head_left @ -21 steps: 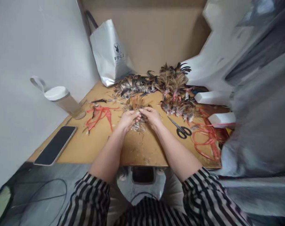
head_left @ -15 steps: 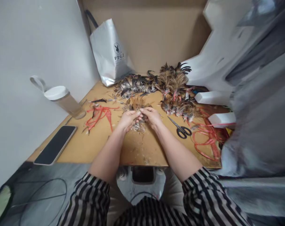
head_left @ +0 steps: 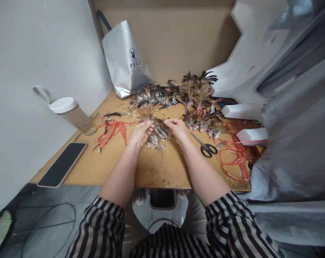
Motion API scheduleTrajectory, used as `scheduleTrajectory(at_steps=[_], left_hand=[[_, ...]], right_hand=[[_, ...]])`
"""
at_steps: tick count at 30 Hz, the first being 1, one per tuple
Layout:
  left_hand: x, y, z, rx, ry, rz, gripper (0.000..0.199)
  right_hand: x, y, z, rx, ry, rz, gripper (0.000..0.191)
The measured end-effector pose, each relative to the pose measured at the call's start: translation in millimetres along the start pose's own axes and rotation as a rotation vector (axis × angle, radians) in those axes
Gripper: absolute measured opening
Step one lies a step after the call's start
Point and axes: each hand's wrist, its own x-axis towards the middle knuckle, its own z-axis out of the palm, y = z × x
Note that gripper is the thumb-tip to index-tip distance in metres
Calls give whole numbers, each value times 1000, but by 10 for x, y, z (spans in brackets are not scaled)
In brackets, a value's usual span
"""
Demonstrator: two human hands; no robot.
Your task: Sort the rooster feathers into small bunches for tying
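My left hand [head_left: 143, 133] is closed on a small bunch of brown feathers [head_left: 147, 113] that fans out above its fingertips. Thumb and forefinger of my right hand [head_left: 177, 128] are pinched together at the right side of a loose feather pile [head_left: 158, 138]; what they hold, if anything, is too small to make out. The pile lies on the table between and below both hands. Black-handled scissors [head_left: 205, 146] rest to the right of my right forearm. Tied feather bunches [head_left: 198, 93] stand behind on the right, and darker feathers [head_left: 157, 95] lie at the back.
Red ribbon strips [head_left: 115, 130] lie left, and more red ribbon [head_left: 240, 161] lies right. A lidded cup [head_left: 75, 114] and a phone [head_left: 62, 165] are on the left of the table [head_left: 108, 168]. A silver bag [head_left: 123, 57] stands at the back. White machine parts [head_left: 241, 111] jut in from the right.
My hands have moved apart, the left one going left with the brown feathers and the right one slightly right. More of the feather pile shows between them.
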Motion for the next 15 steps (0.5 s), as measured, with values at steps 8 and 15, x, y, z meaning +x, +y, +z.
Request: scheduleTrajectory(at_steps=[8,15], left_hand=[[2,14,21,-45,63,-21,9],[7,-42,29,-20,64,-57,5]], right_hand=[[-2,217,6,-700,-154,-206,18],[-117,213,147,-961,-109,-186,18]])
